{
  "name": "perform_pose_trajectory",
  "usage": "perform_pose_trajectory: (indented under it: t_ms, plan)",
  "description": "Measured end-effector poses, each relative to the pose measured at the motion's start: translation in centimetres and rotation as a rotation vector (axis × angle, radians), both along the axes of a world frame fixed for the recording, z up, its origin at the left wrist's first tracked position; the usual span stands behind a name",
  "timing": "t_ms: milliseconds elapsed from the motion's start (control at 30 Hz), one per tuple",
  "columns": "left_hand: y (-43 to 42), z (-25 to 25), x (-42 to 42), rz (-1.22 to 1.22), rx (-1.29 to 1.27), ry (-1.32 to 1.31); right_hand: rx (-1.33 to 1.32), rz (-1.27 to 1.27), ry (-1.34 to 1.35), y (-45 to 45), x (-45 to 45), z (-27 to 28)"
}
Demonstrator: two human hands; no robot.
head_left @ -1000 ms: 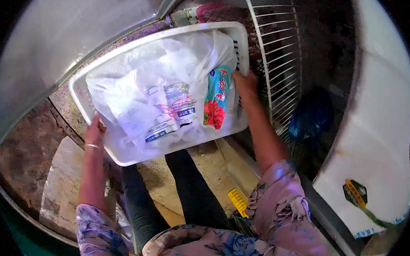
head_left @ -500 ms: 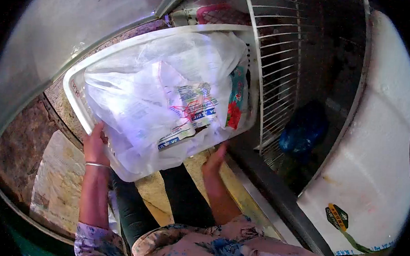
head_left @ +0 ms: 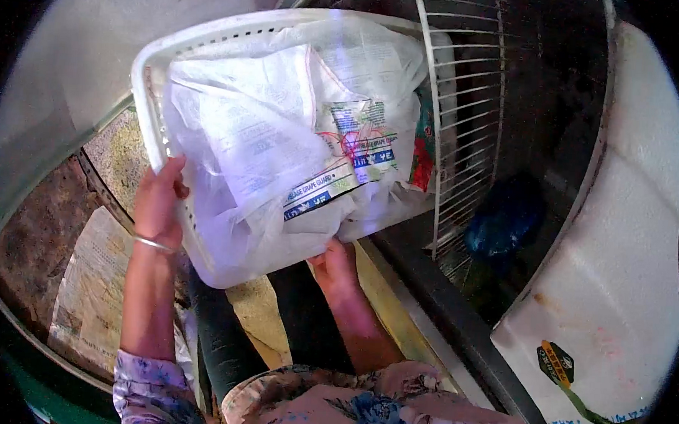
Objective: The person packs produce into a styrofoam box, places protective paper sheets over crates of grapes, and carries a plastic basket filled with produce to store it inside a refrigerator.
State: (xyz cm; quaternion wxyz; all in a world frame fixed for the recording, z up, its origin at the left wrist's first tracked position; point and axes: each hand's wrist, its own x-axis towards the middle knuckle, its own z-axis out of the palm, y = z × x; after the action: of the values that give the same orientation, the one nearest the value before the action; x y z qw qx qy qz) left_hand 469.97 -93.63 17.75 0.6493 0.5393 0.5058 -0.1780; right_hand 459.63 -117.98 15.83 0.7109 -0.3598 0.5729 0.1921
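A white plastic basket hangs tilted between my hands, above my legs. My left hand, with a bangle at the wrist, is closed round its left rim. At the near side, my right hand grips the lower edge, its fingers partly hidden underneath. Inside lie thin white sheets or bags, printed paper packaging with blue labels and red strings, and a green and red packet at the right end. The basket's right end lies behind a white wire rack.
The white wire rack stands upright inside a dark cabinet, with a blue plastic bag low down behind it. At the right is a white door or lid with a hanging tag. Cardboard lies on the floor.
The basket has moved up and to the right, its right end now behind the wire rack. My left hand rose with it; my right hand shifted left along the near edge.
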Motion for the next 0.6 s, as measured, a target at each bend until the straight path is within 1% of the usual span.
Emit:
perform_pose_trajectory:
  t_ms: [33, 67, 133, 200, 233, 300, 333, 367, 400, 433, 500, 533, 567, 600]
  plan:
    - [-0.6, -0.8, -0.3, -0.006, -0.009, -0.009, -0.03, 0.011, -0.018, -0.5, 0.0, -0.5]
    - [-1.0, -1.5, -0.7, -0.006, -0.012, -0.015, -0.073, 0.028, -0.013, -1.9, -0.8, -2.2]
    - [-3.2, -1.7, -1.8, 0.0, -0.031, -0.022, -0.116, 0.06, 0.008, -3.8, -2.2, -4.4]
    - [-5.2, -3.7, -2.6, 0.09, -0.132, -0.102, -0.177, 0.019, -0.055, -5.7, -2.5, -6.3]
    - [-6.1, -4.2, -2.2, 0.095, -0.21, -0.102, -0.207, -0.005, -0.098, -6.6, -1.9, -7.3]
    - [-9.0, -5.8, -2.2, 0.139, -0.251, -0.154, -0.28, -0.055, -0.168, -7.9, -1.5, -8.4]
    - [-10.7, -6.3, -2.0, 0.172, -0.294, -0.193, -0.295, -0.047, -0.162, -7.2, -0.6, -7.0]
    - [-12.1, -6.4, -1.9, 0.181, -0.312, -0.18, -0.407, -0.13, -0.134, -6.1, -0.1, -5.3]
    - [-13.0, -6.6, -1.4, 0.049, -0.296, -0.207, -0.511, -0.213, -0.112, -4.4, 0.7, -3.8]
    - [-14.6, -5.8, -0.2, -0.083, -0.272, -0.24, -0.553, -0.16, -0.134, -3.5, 0.9, -2.0]
    - [-17.8, -5.8, 1.3, 0.001, -0.336, -0.154, -0.645, 0.229, -0.201, -3.5, -3.0, -2.7]
    - [-19.5, -8.0, 1.4, -0.192, -0.171, -0.345, -0.674, 0.408, -0.216, -3.0, -4.7, -2.6]
    - [-20.9, -10.1, 1.7, -0.384, 0.001, -0.539, -0.649, 0.558, -0.188, -1.4, -5.8, -1.9]
    - [-21.1, -9.6, 2.7, -0.383, 0.0, -0.54, -0.665, 0.773, -0.129, -0.5, -7.5, -2.1]
